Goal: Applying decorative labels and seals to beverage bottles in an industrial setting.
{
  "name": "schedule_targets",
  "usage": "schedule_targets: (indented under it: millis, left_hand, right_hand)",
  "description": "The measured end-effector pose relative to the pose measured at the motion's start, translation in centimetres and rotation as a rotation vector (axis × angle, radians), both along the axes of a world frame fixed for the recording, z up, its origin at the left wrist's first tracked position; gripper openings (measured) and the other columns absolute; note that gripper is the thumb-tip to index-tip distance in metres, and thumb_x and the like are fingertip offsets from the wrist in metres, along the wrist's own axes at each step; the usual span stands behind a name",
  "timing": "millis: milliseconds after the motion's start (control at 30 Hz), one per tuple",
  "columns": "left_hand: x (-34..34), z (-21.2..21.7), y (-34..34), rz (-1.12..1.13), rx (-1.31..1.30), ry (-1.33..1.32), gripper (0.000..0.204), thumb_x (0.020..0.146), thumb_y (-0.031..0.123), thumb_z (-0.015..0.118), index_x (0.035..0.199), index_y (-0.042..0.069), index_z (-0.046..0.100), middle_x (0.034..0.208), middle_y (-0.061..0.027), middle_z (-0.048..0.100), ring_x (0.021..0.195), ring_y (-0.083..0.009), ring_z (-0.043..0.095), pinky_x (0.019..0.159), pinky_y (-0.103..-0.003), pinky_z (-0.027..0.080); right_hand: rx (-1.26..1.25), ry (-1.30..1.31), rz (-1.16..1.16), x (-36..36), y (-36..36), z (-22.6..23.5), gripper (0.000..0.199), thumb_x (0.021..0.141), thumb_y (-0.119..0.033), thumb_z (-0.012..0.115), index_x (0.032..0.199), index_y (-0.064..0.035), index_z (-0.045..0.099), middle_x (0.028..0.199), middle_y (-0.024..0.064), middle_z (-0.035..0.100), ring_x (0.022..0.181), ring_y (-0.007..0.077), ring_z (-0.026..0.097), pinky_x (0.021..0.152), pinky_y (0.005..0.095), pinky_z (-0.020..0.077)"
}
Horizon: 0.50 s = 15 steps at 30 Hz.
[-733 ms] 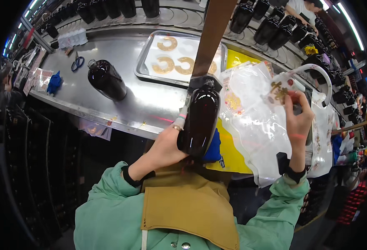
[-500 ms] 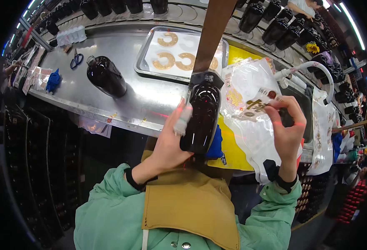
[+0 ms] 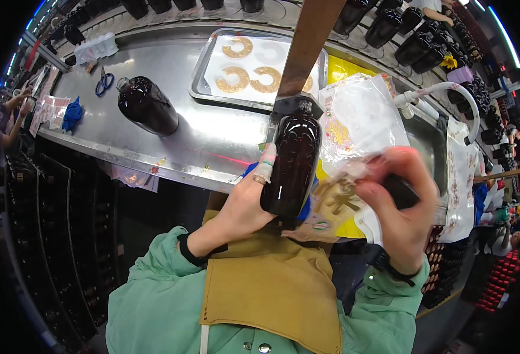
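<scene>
A dark glossy glass bottle (image 3: 295,162) stands slightly tilted in front of me. My left hand (image 3: 242,203) holds it by its left side, with white tape around one finger and a ring on the hand. In the pinched fingers of my right hand (image 3: 404,206) hangs a thin see-through decal (image 3: 336,203) with gold lettering. The decal is curled and partly blurred, its lower end close to the bottle's right side. Behind it lie white printed decal sheets (image 3: 366,115) on a yellow sheet (image 3: 345,69).
Left of me another dark bottle (image 3: 148,106) stands on the steel table (image 3: 212,133). A metal tray (image 3: 198,88) holds gold C-shaped decals. Scissors (image 3: 104,81) and a blue cloth (image 3: 72,114) lie farther left. A wooden post (image 3: 307,47) rises behind my bottle; a sink (image 3: 428,138) is at right.
My right hand has drawn the decal away from the sheets, toward me and left to the bottle. My left hand still holds the bottle, which sits slightly farther right in view.
</scene>
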<state>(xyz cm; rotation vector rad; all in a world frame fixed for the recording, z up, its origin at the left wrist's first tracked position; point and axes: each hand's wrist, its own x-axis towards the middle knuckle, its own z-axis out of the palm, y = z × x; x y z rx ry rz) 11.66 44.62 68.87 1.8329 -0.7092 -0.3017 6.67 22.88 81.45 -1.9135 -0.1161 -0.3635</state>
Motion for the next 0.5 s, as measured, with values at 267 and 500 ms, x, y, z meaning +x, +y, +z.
schedule_targets:
  millis: [267,500]
  left_hand:
    - [2.0,0.7,0.9,-0.231,-0.395,0.528,0.114,0.075,0.010,0.083,0.153,-0.004,0.000,0.158,-0.0168,0.016,0.147,-0.0257,0.020,0.119,-0.038,0.019]
    - [1.0,-0.5,-1.5,0.026,-0.201,0.398,0.081,0.082,0.019,0.079,0.141,-0.007,0.030,0.135,-0.0167,0.049,0.124,-0.0220,0.050,0.105,-0.036,0.040]
  right_hand:
    - [0.009,0.213,-0.042,5.2,1.8,-8.5,0.021,0.085,-0.002,0.070,0.104,-0.0016,0.061,0.077,0.0045,0.067,0.067,0.0067,0.056,0.060,0.0222,0.0430]
    - [-0.136,0.087,-0.195,6.2,1.2,-9.7,0.022,0.085,-0.003,0.070,0.106,-0.0040,0.063,0.075,-0.0007,0.051,0.066,0.0059,0.046,0.057,0.0224,0.0381]
